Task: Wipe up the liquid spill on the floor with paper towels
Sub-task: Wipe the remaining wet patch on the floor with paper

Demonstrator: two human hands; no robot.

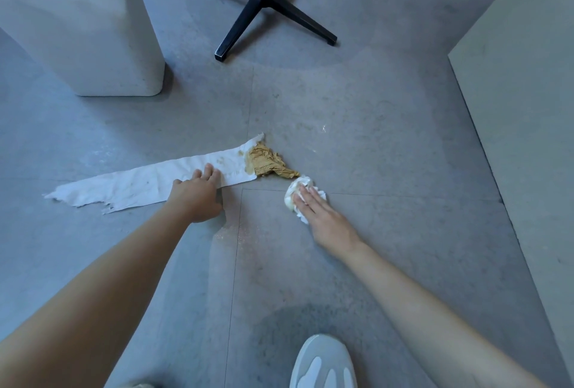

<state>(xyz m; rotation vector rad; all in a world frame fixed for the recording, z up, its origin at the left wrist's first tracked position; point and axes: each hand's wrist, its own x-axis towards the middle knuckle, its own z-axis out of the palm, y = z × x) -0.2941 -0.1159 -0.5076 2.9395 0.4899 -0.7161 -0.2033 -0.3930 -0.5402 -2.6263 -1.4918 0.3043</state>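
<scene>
— Where is the paper lying?
— A long paper towel strip (146, 184) is stretching across the grey floor (388, 232), running from the near left toward the middle. Its right tip, the soaked end (270, 164), is showing brown and bunched.
— And what are the hands doing?
— The left hand (198, 196) is pressing down on the strip just left of that stain, with its fingers laid over the paper and not closing round it. The right hand (323, 215) is lying flat with straight fingers, pushing on a crumpled wad (299, 184) of white paper that is sitting right beside the brown tip.
— Is any liquid showing?
— Wet streaks (323, 129) are glinting on the tile beyond the wad, and a damp patch (236, 232) is shining between the two wrists.
— What is standing around?
— A black stand base (264, 2) is sitting at the far side and a white bin (93, 39) at the far left. A pale shoe (323, 362) is poking in at the near edge.
</scene>
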